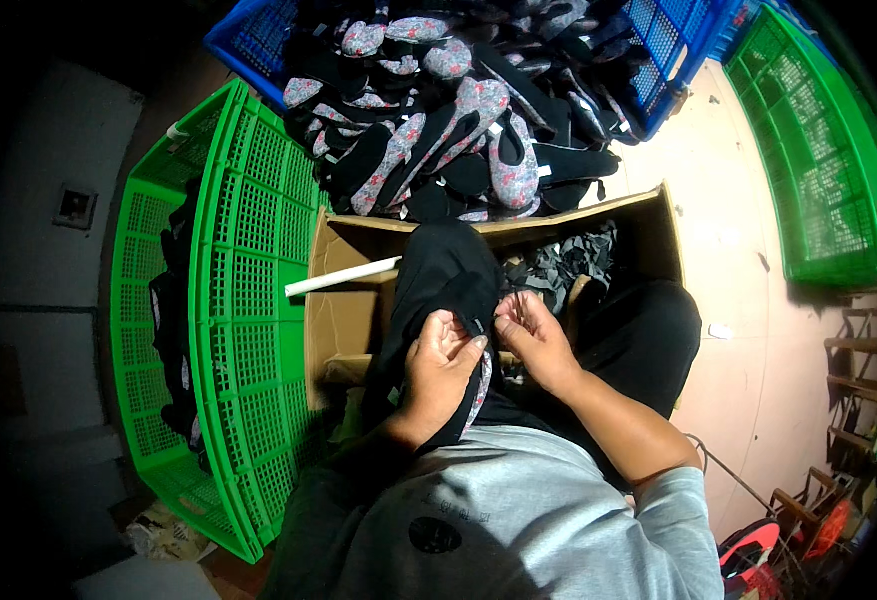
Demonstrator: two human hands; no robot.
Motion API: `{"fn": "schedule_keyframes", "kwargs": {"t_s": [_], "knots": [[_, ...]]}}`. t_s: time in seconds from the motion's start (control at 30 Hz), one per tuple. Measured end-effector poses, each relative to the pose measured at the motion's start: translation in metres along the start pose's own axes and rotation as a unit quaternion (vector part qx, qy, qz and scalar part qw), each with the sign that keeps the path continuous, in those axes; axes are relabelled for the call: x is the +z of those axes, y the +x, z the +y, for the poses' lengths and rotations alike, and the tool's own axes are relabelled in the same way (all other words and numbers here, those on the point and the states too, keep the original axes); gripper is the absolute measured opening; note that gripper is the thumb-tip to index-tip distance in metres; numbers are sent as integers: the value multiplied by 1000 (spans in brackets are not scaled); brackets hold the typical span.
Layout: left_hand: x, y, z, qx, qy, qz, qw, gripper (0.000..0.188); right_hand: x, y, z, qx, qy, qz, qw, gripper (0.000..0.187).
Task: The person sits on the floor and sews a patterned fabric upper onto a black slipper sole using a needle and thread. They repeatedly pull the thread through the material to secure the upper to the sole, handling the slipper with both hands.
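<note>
Over my lap, my left hand pinches a black cloth slipper with floral trim between thumb and fingers. Most of the slipper is hidden by the hand and blends into my black trousers. Close beside it, my right hand has its thumb and fingertips pressed together at the slipper's edge. Whatever lies in that pinch is too small to make out. Beyond my knees, a large heap of grey-and-pink floral slippers with black soles spills out of a blue crate.
A cardboard box with dark fabric scraps stands around my knees, a white tube across its left side. Green crates stand at left and far right. Wooden racks line the right edge.
</note>
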State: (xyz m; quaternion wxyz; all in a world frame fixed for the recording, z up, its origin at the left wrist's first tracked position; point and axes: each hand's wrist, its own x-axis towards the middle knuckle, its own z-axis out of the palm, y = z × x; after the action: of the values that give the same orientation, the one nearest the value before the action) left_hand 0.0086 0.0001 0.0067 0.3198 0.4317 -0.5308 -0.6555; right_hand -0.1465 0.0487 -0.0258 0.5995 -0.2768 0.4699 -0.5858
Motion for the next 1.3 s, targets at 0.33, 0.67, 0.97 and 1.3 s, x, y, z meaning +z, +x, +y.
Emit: {"fn": "schedule_keyframes", "kwargs": {"t_s": [0.33,0.67,0.97,1.3], "knots": [[-7,0,8,97,175,40,979,19,2,-1,-5,0,-18,-17,1000,9],[-14,7,10,123,211,61,968,5,2,-2,-3,0,-36,-23,999,12],[-17,3,12,101,172,90,976,3,4,-4,-3,-42,-55,-12,998,22],[-14,26,44,329,444,13,833,33,-4,-10,1,-125,-197,-35,972,37]]}}
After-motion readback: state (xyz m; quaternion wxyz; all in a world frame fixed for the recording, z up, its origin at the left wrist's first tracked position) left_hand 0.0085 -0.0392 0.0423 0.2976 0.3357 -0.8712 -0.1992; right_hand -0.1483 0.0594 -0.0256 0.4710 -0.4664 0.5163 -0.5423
